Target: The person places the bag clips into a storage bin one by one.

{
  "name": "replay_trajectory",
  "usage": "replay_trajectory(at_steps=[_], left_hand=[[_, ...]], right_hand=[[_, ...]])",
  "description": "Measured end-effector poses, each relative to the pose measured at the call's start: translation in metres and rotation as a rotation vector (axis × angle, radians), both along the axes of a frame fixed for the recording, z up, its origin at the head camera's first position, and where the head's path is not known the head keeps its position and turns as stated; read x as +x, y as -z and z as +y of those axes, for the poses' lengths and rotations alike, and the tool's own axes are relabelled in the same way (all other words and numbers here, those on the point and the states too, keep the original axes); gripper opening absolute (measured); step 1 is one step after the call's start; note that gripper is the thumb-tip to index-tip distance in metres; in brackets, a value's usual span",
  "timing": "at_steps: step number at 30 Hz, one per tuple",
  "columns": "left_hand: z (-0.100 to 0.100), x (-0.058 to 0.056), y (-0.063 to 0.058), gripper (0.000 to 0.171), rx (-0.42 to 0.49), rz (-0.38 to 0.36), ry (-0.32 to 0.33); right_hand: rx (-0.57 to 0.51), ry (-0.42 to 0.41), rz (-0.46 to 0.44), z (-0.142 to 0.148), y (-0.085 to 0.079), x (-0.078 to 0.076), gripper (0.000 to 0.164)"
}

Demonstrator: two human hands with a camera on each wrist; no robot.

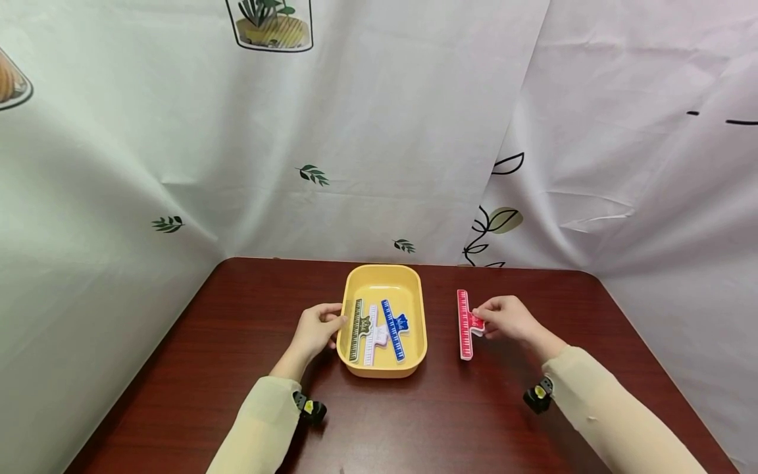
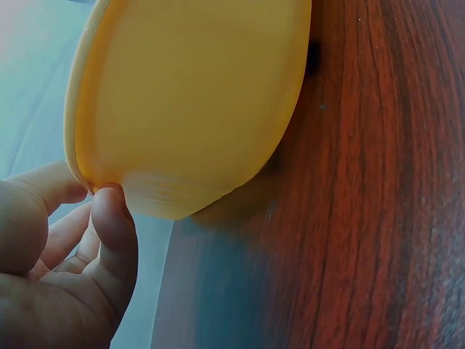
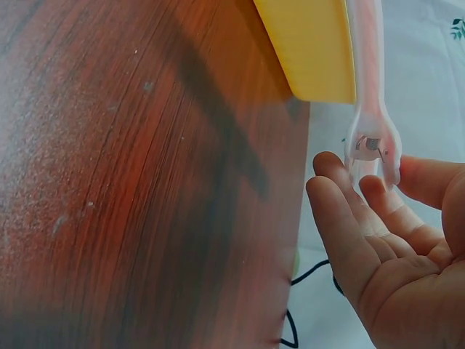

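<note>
My left hand (image 1: 316, 329) pinches the left rim of a yellow tray (image 1: 383, 372), with thumb and fingers on its edge in the left wrist view. Inside the tray lie three piano-keyboard clips: a black one (image 1: 356, 330), a pale lilac one (image 1: 371, 336) and a blue one (image 1: 393, 331). To the right of the tray, my right hand (image 1: 507, 318) holds a red piano-keyboard clip (image 1: 464, 325) by its handle tab. The right wrist view catches this clip (image 3: 369, 65) edge-on, its spring showing between thumb and fingers, and its shadow falls on the table.
A dark red-brown wooden table (image 1: 237, 355) bears the tray. White patterned cloth (image 1: 379, 131) hangs behind the table and along both its sides. Each wrist wears a small black camera, one on the left (image 1: 310, 408) and one on the right (image 1: 538, 395).
</note>
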State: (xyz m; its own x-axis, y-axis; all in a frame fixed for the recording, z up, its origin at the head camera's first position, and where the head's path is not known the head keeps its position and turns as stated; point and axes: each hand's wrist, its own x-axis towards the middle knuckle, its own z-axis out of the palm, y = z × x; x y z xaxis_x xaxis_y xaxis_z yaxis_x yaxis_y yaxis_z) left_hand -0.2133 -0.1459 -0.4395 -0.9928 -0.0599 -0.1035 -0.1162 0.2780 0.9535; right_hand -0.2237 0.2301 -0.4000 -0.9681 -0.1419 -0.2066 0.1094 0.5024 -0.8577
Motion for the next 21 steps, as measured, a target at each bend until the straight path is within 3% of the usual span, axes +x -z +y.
replay_trajectory(at_steps=[21], left_hand=[[0.000, 0.001, 0.000, 0.039, -0.011, 0.001, 0.001]], right_hand=[[0.006, -0.059, 0.015, -0.022, -0.010, -0.004, 0.027]])
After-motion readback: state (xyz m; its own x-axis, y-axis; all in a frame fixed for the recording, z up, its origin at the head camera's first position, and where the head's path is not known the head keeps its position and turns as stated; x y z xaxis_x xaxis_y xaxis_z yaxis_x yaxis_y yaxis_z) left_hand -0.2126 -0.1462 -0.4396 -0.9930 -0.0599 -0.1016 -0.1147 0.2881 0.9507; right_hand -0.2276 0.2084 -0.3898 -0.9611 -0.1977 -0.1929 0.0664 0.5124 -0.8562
